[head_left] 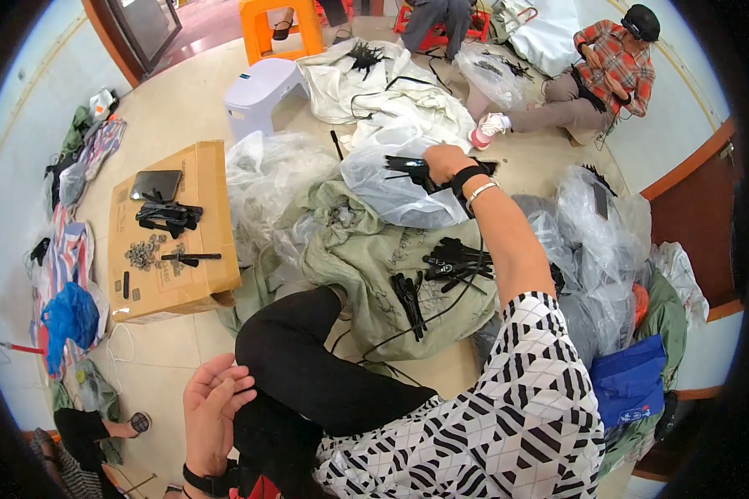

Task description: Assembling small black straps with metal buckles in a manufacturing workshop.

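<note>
My right hand (448,165) reaches far forward with its fingers closed round a bunch of black strap-like pieces (409,166), over a clear plastic bag (383,195). What exactly these pieces are is too small to tell. Below it, more bundles of black pieces (456,264) lie on a pale green woven sack (362,287). My left hand (212,403) hovers beside my bent knee, fingers loosely bent and apart, with nothing visible in it. To the left, a cardboard box (166,291) carries a black bundle (169,216), small metal buckles (144,252) and a dark phone-like slab (156,185).
A pale plastic stool (262,93) and an orange stool (281,29) stand beyond the box. A person in a plaid shirt (620,62) sits on the floor at the far right. Filled plastic bags (595,258) and a blue bag (632,378) crowd my right side.
</note>
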`<move>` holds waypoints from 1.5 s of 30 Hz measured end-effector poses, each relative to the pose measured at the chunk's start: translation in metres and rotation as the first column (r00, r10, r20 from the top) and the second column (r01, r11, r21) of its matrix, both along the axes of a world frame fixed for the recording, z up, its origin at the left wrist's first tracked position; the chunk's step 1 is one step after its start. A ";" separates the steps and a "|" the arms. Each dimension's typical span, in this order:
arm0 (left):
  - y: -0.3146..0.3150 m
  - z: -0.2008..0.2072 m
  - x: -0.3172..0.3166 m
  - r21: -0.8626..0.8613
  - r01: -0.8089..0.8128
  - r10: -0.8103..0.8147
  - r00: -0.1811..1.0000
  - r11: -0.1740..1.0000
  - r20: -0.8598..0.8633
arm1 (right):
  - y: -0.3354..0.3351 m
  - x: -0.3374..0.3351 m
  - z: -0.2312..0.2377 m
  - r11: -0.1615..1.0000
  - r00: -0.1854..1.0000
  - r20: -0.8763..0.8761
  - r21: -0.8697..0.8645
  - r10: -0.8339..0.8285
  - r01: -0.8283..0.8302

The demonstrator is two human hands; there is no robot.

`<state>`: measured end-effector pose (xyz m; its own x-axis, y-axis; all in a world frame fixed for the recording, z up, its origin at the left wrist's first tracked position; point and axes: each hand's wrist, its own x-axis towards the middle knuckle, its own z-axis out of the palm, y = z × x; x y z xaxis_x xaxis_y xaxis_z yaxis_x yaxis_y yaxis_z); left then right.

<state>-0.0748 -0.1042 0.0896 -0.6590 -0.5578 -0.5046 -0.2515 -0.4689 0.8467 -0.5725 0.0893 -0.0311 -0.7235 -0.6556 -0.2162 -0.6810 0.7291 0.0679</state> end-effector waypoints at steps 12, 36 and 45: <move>0.003 -0.008 0.006 0.027 -0.065 0.063 0.996 0.998 0.058 | 0.014 -0.010 -0.043 0.926 0.974 -0.103 0.304 -0.201 0.223; 0.010 -0.018 0.038 0.042 -0.189 0.180 0.970 0.981 0.166 | -0.029 0.003 -0.060 0.959 0.981 0.039 0.221 -0.192 0.179; 0.014 -0.012 0.046 0.012 -0.235 0.231 0.962 0.972 0.149 | -0.075 0.010 -0.077 0.985 0.985 -0.052 -0.043 -0.167 0.165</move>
<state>-0.0292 -0.0900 0.0780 -0.4310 -0.6708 -0.6036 -0.2515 -0.5531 0.7943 -0.5627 0.0141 -0.1079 -0.8330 -0.5327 -0.1498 -0.5465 0.8344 0.0717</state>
